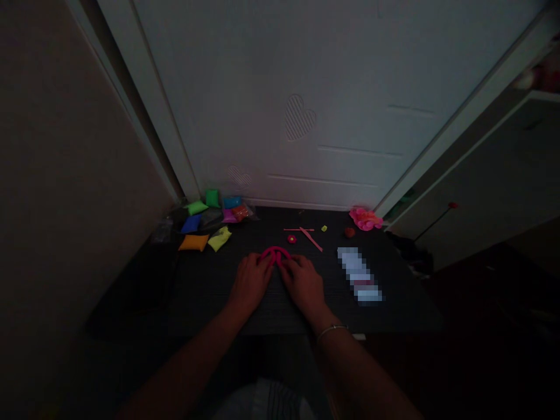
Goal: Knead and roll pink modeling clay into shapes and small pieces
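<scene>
A bright pink clay strip [275,249] forms an arch on the dark table, its ends turned inward at the middle. My left hand [254,279] is closed on its left side, fingers pressed to the clay. From the other side, my right hand [304,284] pinches the right part near the centre. The fingers hide the lower sides of the strip. Just beyond the hands lie a small red flower with a pale centre [291,239], a pink flat tool [311,239] and a thin pink stick [292,230].
Several coloured clay packets, including an orange one [193,242] and a yellow one [219,238], lie at the left. Toward the right are a yellow-green bit [324,228], a red lump [349,232], a pink ruffled piece [366,219] and a pixelated bright rectangle [359,276]. A white panel [245,116] stands behind.
</scene>
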Demonstrator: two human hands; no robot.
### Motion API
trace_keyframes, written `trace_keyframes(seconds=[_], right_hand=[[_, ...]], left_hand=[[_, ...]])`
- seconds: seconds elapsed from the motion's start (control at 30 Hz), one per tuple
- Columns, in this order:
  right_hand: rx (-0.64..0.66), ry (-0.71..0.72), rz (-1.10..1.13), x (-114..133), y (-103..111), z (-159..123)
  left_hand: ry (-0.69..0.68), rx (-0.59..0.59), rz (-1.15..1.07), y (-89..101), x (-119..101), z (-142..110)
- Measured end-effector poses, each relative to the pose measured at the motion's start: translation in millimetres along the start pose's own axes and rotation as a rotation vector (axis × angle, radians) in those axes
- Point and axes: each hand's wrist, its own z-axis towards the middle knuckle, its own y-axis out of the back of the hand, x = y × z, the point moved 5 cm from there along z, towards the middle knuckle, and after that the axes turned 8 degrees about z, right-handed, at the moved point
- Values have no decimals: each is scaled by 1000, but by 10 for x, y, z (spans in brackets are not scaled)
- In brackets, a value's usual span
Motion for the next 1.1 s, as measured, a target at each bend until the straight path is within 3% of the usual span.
trace_keyframes(seconds=[0.6,1.1], right_hand=[[36,-47,-1,22,-9,45],[-19,-45,-39,65,-57,77]], left_hand=[[84,44,-52,-9,13,105],[77,49,75,0,-109,141]])
